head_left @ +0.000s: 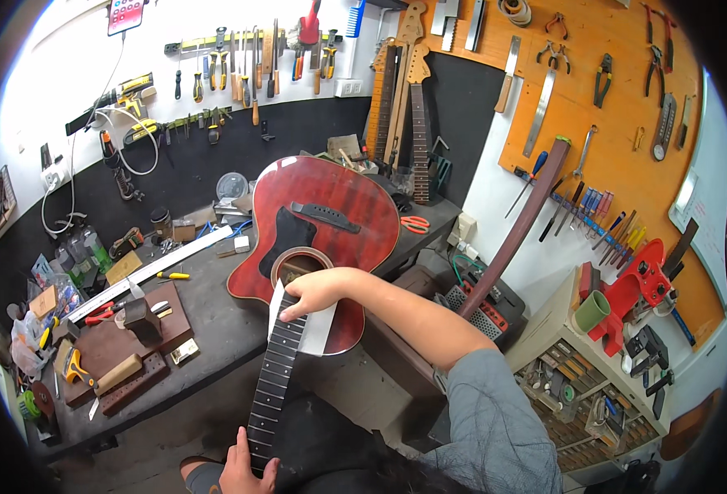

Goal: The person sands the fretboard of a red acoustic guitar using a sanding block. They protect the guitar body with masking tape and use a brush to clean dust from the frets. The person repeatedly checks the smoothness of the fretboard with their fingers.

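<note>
A red acoustic guitar (337, 185) with a dark pickguard and bridge rests on the workbench edge, its neck pointing down toward me. White paper or tape (318, 336) lies on the body beside the fretboard (276, 375). My right hand (312, 292) reaches across from the right and grips the fretboard's body end just below the soundhole, thumb on top. Lower on the neck, near the bottom edge of the picture, my left hand (246, 469) holds the fretboard from the side. Parts of both hands' fingers are hidden by the neck.
The dark bench (215, 305) holds a brown board (170, 313) with tools, red scissors (415, 223) and clutter. Spare necks (419, 140) lean behind. A long dark beam (503, 247) slopes at right beside a drawer cabinet (594, 395). Tools hang on an orange pegboard (585, 132).
</note>
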The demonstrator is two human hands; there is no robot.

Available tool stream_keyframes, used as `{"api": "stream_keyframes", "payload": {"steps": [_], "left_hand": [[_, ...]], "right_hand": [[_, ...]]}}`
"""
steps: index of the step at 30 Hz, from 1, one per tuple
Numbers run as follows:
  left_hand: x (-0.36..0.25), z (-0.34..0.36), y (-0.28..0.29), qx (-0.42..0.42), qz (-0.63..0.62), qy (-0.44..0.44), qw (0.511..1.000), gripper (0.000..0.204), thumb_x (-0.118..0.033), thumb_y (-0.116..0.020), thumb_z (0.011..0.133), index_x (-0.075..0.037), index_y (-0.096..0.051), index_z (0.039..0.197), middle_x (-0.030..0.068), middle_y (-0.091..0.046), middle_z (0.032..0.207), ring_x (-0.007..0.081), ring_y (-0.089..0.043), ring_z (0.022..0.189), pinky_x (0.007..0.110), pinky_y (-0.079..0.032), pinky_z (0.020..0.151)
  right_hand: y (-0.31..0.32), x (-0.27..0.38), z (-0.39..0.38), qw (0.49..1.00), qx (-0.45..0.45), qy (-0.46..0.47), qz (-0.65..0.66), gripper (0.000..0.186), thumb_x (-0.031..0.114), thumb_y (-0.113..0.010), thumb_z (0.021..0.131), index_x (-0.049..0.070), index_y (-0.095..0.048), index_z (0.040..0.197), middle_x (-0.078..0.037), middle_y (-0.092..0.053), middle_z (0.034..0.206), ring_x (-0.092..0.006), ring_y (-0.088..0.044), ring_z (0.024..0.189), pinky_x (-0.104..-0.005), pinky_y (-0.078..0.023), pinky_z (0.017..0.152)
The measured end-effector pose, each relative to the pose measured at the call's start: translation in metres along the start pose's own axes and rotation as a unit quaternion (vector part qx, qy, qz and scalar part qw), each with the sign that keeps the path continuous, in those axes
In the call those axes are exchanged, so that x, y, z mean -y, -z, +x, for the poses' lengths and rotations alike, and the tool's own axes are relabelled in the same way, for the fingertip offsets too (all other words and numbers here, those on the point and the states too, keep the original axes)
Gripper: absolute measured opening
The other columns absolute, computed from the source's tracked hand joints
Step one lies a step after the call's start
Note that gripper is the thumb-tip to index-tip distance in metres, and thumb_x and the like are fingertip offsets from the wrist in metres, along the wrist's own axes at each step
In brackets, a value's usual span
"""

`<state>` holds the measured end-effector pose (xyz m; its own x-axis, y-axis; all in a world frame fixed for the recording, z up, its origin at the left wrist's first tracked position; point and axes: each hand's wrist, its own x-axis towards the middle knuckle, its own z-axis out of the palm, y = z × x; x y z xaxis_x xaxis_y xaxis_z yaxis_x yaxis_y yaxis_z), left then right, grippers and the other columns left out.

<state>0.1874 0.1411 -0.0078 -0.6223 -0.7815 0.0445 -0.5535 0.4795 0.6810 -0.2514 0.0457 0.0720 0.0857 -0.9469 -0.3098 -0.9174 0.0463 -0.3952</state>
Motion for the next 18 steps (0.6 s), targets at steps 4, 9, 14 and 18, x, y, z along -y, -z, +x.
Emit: {"api": "stream_keyframes", "payload": {"steps": [4,9,14,18], "left_hand": [[0.031,-0.001,-0.018,-0.110,0.058,-0.075,0.989,0.089,-0.013,-0.089,0.081,-0.004,-0.054,0.162,0.0178,-0.070,0.112,0.0421,-0.072,0.095,0.048,-0.059,0.078],[0.020,-0.019,0.008,-0.117,0.069,-0.081,0.987,0.078,-0.013,-0.088,0.080,-0.004,-0.062,0.153,0.0144,-0.071,0.109,0.0380,-0.073,0.092,0.046,-0.059,0.078],[0.023,-0.062,0.071,-0.183,0.148,-0.096,0.967,0.071,-0.011,-0.087,0.072,-0.003,-0.073,0.141,0.0155,-0.075,0.112,0.0374,-0.074,0.098,0.046,-0.058,0.085],[0.027,-0.087,0.123,-0.249,0.244,-0.102,0.932,0.068,-0.007,-0.089,0.070,-0.002,-0.073,0.136,0.0150,-0.074,0.125,0.0371,-0.069,0.118,0.052,-0.051,0.106]], "right_hand": [[0.016,0.007,0.010,0.999,0.019,0.041,0.019,0.076,0.066,-0.077,0.098,-0.007,-0.076,0.120,-0.022,-0.080,0.115,-0.0333,-0.076,0.108,-0.0443,-0.056,0.095],[-0.012,-0.001,-0.016,0.998,-0.021,0.026,0.060,0.065,0.057,-0.079,0.101,-0.007,-0.074,0.102,-0.011,-0.071,0.090,-0.0186,-0.066,0.086,-0.0413,-0.053,0.079],[-0.033,0.047,-0.069,0.951,0.063,0.033,0.301,0.037,0.021,-0.076,0.108,-0.004,-0.069,0.134,-0.003,-0.078,0.123,-0.0110,-0.069,0.111,-0.0310,-0.055,0.100],[-0.068,0.068,-0.092,0.936,0.031,0.008,0.350,0.036,0.021,-0.074,0.109,-0.004,-0.071,0.134,-0.006,-0.078,0.121,-0.0110,-0.070,0.107,-0.0320,-0.056,0.096]]}}
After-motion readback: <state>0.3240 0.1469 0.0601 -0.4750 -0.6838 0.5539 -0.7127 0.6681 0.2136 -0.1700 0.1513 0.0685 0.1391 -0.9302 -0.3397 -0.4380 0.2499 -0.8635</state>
